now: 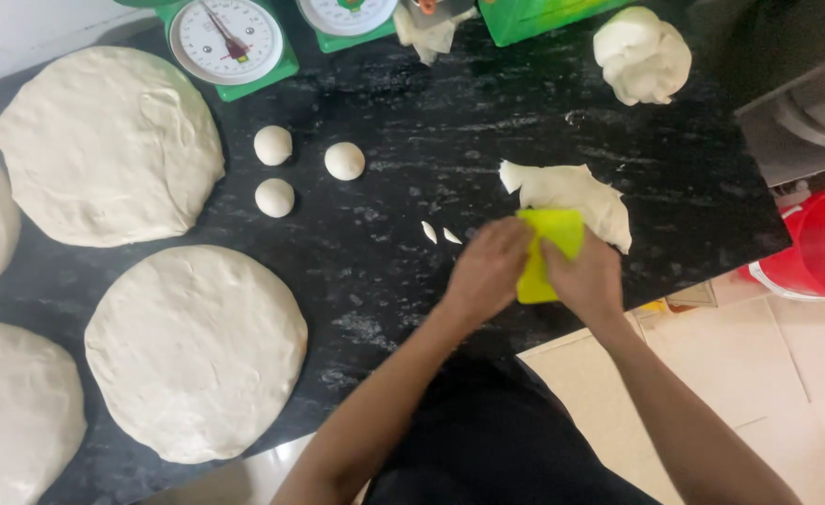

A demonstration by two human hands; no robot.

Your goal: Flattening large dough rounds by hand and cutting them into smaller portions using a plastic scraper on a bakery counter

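Scraper [551, 251] between both hands' fingers [517, 245], beside dough [576, 192]

scraper [548, 252]: yellow | dough rounds [195, 353]: off-white | counter [487, 122]: black, white-flecked | scale [228, 42]: green | bucket [819, 245]: red

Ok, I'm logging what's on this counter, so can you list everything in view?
flat dough rounds: four, off-white, left part of the counter, two cut by the left edge
small dough balls: three, white, centre left, below the scales
dough scraps: two, white, left of the hands
dough piece: one, off-white, behind the hands
dough lump: one, white, top right
dial scales: two, green with white faces, top edge
scraper: one, yellow, held in both hands
counter: one, black, floury
bucket: one, red, on the floor at right
left hand: on the scraper
right hand: on the scraper
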